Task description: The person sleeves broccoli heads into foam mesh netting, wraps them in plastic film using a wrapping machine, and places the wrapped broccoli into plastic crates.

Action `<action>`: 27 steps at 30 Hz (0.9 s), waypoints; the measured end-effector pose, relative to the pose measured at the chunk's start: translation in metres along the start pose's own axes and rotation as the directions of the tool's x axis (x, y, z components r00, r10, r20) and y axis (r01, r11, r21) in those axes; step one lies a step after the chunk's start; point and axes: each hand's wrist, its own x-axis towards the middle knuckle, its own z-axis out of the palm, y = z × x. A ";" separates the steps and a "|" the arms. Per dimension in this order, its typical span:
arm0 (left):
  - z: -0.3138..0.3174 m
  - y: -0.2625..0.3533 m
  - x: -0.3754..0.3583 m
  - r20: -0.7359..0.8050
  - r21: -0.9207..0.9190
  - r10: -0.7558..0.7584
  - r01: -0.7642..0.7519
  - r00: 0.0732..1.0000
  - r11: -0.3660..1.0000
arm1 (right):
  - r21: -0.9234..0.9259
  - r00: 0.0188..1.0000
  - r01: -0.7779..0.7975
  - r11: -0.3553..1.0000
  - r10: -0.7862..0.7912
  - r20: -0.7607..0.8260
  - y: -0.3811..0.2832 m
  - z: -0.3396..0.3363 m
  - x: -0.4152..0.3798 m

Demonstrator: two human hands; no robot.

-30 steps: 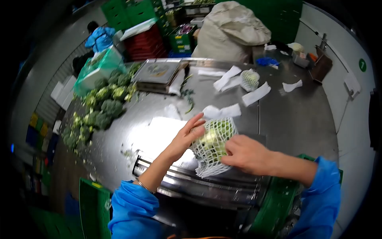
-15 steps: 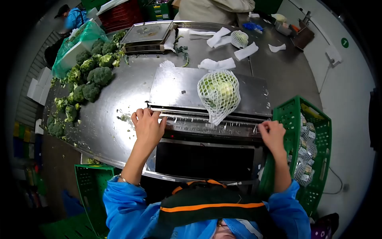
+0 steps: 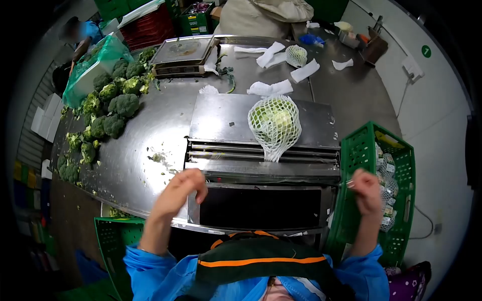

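Best moved evenly, left hand (image 3: 178, 190) and right hand (image 3: 368, 190), curled, grip unclear, flanked the netted vegetable (image 3: 274, 123) at 8 and 4 o'clock.

Pale wall (image 3: 437, 125) with green disc (image 3: 426, 51); dark floor (image 3: 63, 231)

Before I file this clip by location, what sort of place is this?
Most likely a vegetable packing room: broccoli heads lie heaped beside a weighing scale, and a white-netted vegetable head sits near a green plastic crate holding netted, labelled packs.
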 end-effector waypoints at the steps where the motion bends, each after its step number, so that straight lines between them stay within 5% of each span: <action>1: -0.002 0.026 0.011 0.054 0.142 0.210 -0.215 0.976 0.966 | 0.066 0.990 0.130 0.989 -0.133 0.055 -0.018 -0.013 0.013; 4: -0.006 0.078 0.086 -0.094 0.350 0.587 -0.525 0.804 0.776 | 0.427 0.933 0.279 0.860 -0.348 0.092 -0.056 -0.023 0.106; 5: -0.005 0.085 0.116 0.026 0.627 0.681 -0.542 0.732 0.559 | 0.296 0.945 0.319 0.900 -0.327 -0.022 -0.054 -0.012 0.143; 6: -0.026 0.071 0.162 0.435 0.842 0.755 -0.519 0.491 -0.147 | 0.162 0.936 0.344 0.925 -0.324 -0.136 -0.044 0.002 0.173; 7: -0.051 0.024 0.224 0.536 0.840 0.550 -0.469 0.641 -0.272 | -0.662 0.821 0.483 0.573 -0.559 0.115 0.007 0.004 0.221; 8: -0.066 -0.007 0.249 0.577 0.816 0.480 -0.492 0.661 -0.303 | -0.662 0.805 0.556 0.503 -0.523 0.279 0.039 0.004 0.235; 9: -0.065 -0.029 0.261 0.553 0.823 0.324 -0.441 0.768 -0.359 | -0.346 0.929 0.298 0.890 -0.187 0.319 0.082 0.001 0.254; 10: -0.055 -0.034 0.260 0.535 0.836 0.139 -0.499 0.834 -0.228 | -0.689 0.760 0.645 0.330 -0.367 0.536 0.095 0.009 0.247; 11: -0.061 -0.056 0.268 0.626 0.778 0.240 -0.615 0.742 -0.129 | -0.584 0.745 0.654 0.482 -0.274 0.608 0.080 0.033 0.226; 12: -0.053 -0.048 0.260 0.633 0.768 0.124 -0.640 0.764 0.017 | -0.655 0.741 0.656 0.375 -0.151 0.655 0.089 0.030 0.220; 13: -0.040 -0.047 0.255 0.570 0.748 0.149 -0.585 0.808 0.314 | -0.592 0.715 0.668 0.451 -0.169 0.678 0.086 0.045 0.218; 15: -0.026 -0.063 0.264 0.706 0.615 0.334 -0.774 0.625 0.148 | -0.543 0.723 0.630 0.554 -0.163 0.672 0.096 0.056 0.214; 18: -0.022 -0.053 0.259 0.499 0.512 0.223 -0.492 0.837 0.704 | -0.438 0.815 0.385 0.812 -0.076 0.575 0.118 0.046 0.209; 21: -0.007 -0.041 0.217 0.500 0.363 0.175 -0.389 0.848 0.847 | -0.464 0.828 0.168 0.870 0.132 0.546 0.084 0.044 0.170; 22: 0.003 -0.023 0.190 0.491 0.488 0.070 -0.341 0.868 0.804 | -0.471 0.812 0.140 0.871 0.171 0.558 0.071 0.046 0.153; 24: 0.016 -0.040 0.140 0.486 0.545 -0.076 -0.234 0.871 0.805 | -0.474 0.741 0.232 0.850 0.161 0.652 0.062 0.049 0.101; 25: 0.017 -0.075 0.118 0.523 0.471 0.020 -0.308 0.852 0.827 | -0.470 0.700 0.269 0.841 0.164 0.695 0.066 0.049 0.073; 27: 0.026 -0.076 0.067 0.444 0.633 -0.293 -0.066 0.847 0.771 | -0.498 0.656 -0.008 0.867 0.381 0.652 0.088 0.049 0.021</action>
